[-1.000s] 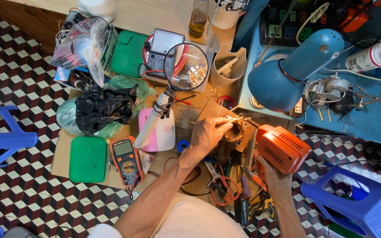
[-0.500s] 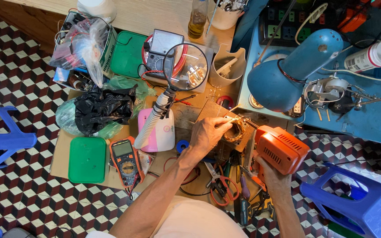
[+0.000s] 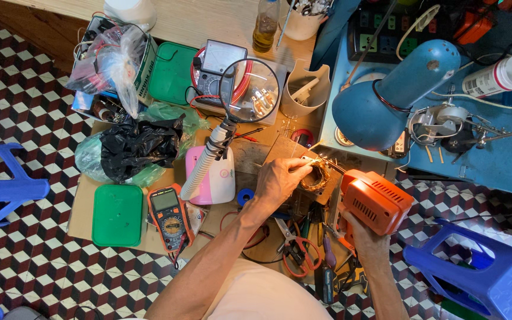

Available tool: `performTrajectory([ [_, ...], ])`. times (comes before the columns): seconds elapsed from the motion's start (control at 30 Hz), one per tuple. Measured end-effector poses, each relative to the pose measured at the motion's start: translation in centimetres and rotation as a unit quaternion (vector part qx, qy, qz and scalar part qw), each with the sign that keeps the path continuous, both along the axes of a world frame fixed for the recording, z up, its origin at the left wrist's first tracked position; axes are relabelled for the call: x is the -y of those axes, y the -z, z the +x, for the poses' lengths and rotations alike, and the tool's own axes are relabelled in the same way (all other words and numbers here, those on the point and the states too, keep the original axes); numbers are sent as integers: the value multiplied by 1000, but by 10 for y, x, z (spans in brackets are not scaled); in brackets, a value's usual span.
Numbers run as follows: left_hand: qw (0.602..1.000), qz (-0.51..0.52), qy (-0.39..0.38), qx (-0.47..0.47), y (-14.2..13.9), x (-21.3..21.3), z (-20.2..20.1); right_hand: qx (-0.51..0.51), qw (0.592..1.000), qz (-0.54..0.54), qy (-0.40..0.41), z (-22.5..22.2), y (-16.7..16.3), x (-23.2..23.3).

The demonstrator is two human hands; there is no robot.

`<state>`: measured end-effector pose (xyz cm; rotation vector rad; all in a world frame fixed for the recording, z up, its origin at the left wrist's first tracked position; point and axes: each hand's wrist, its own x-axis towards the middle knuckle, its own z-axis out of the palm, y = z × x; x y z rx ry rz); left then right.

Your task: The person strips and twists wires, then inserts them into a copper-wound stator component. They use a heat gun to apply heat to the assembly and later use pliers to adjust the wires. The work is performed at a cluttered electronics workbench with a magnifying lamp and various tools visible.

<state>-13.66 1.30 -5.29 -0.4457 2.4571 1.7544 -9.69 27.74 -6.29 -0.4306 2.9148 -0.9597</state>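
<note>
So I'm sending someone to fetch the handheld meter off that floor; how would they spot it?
Start at the pink lamp base with the magnifier arm. Just left of it, on the cardboard, lies the orange-edged multimeter beside a green lid. Unlike the grey needle-dial meter further up, it has a round selector dial.

Left hand (image 3: 280, 181) fingers curled, pinching (palm down), right hand (image 3: 362, 231) clenched, grip closed

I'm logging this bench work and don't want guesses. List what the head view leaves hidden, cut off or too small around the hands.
- Tip of the orange soldering gun: hidden where it meets the copper-wound coil.
- Right hand: its fingers sit under the gun body.
- Coil's near side: covered by the left hand.
- Orange multimeter display: too small to read.
- Blue stool: cut off by the right edge.
</note>
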Motion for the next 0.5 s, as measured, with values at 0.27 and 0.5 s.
performTrajectory([
  [0.27,1000,-4,5,12,2,1,-1,-43,996,60,-40,3,25,-15],
  [0.5,1000,-5,4,6,1,0,0,153,969,-155,116,1,-9,10],
])
